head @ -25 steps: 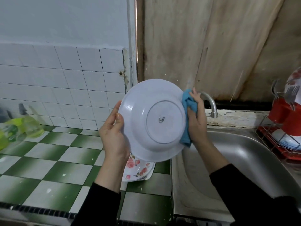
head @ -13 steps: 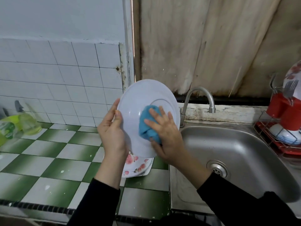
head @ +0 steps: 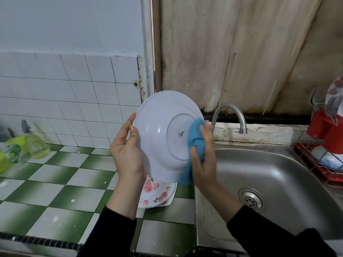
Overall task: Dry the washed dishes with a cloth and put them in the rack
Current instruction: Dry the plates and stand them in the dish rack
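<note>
Left hand (head: pixel 128 153) grips white plate (head: pixel 161 134) by its rim, underside facing viewer, above bench (head: pixel 55 182) w/ floral plates (head: pixel 157 193). Right hand (head: pixel 203 156) clutches blue cloth (head: pixel 196 140) against plate's right side. Rack (head: pixel 315 164) far right.

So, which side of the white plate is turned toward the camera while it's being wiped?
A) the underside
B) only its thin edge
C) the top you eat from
A: the plate shows its base ring with a small stamp in the middle, and the right hand holds the cloth against that side.
</note>
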`<act>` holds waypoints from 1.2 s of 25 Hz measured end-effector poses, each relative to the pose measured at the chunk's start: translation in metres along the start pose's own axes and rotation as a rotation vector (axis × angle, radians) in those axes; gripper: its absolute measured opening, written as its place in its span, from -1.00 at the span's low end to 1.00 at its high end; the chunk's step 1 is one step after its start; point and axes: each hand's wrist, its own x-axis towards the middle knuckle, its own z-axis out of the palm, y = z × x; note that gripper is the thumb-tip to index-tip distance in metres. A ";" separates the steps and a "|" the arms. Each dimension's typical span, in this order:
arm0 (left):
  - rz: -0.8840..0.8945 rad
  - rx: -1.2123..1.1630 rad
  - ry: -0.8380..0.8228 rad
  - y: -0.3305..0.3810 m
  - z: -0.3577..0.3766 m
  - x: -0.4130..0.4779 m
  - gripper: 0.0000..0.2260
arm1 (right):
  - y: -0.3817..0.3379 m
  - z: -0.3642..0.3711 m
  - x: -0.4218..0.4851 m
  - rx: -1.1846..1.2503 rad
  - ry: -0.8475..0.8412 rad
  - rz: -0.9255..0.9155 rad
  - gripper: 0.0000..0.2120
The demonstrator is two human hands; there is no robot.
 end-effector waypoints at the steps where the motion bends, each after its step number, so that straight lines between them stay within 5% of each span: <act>1: -0.024 -0.005 -0.011 -0.002 0.001 -0.003 -0.78 | -0.002 -0.001 0.011 0.117 0.159 0.166 -0.56; 3: -0.039 -0.020 -0.035 -0.004 0.001 -0.008 -0.77 | -0.009 -0.006 0.044 0.310 0.331 0.483 -0.62; 5: -0.004 -0.009 -0.085 -0.003 0.003 -0.012 -0.76 | -0.017 -0.014 0.071 0.243 0.246 0.549 -0.64; 9: 0.003 0.035 -0.183 -0.006 0.017 -0.026 -0.75 | -0.044 -0.004 0.064 -0.054 -0.031 0.028 -0.60; 13: -0.143 -0.121 0.046 -0.009 0.015 -0.015 -0.78 | -0.035 0.009 0.016 -0.416 -0.308 -0.578 -0.53; 16: -0.147 -0.151 0.143 -0.007 0.004 -0.002 -0.79 | 0.000 -0.008 -0.020 -0.505 -0.276 -0.681 -0.59; 22: -0.150 -0.164 0.006 -0.008 -0.001 -0.007 -0.76 | 0.009 -0.023 -0.017 0.171 0.181 0.063 -0.54; 27: -0.057 0.026 -0.262 -0.016 -0.006 -0.019 -0.69 | 0.001 -0.054 0.051 0.466 0.628 0.842 -0.83; 30: -0.061 0.178 -0.232 -0.014 0.003 -0.035 -0.66 | -0.012 -0.066 0.071 0.877 0.635 0.880 -0.74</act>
